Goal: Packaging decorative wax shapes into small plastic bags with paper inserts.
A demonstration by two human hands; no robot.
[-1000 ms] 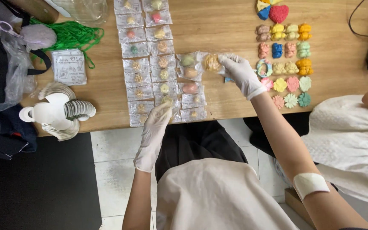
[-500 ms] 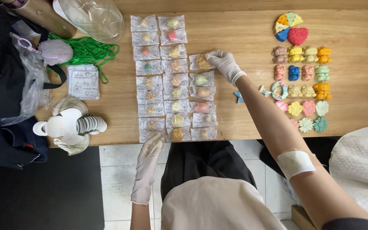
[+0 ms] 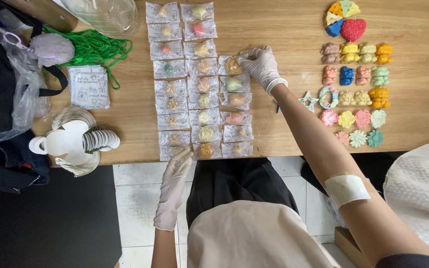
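Note:
My right hand (image 3: 261, 67), in a white glove, rests on the wooden table (image 3: 284, 30) with its fingers on a clear packet holding a tan figure (image 3: 233, 65), at the top of the third column of packets. Three columns of small clear packets (image 3: 194, 84), each with a coloured figure inside, lie side by side. My left hand (image 3: 173, 186), also gloved, hangs flat at the table's near edge, its fingertips touching the bottom packet of the left column (image 3: 172, 151). It holds nothing.
Rows of unwrapped coloured figures (image 3: 356, 84) lie at the right, with a red heart (image 3: 352, 30) and a segmented disc (image 3: 337, 15) above. Left: a stack of empty printed bags (image 3: 89, 87), green cord (image 3: 95, 47), a white card stack (image 3: 75, 141), plastic bags (image 3: 103, 15).
My right hand carried the tan packet up from the row's middle and set it at the top of the third column. My left hand dropped off the packets toward the table edge.

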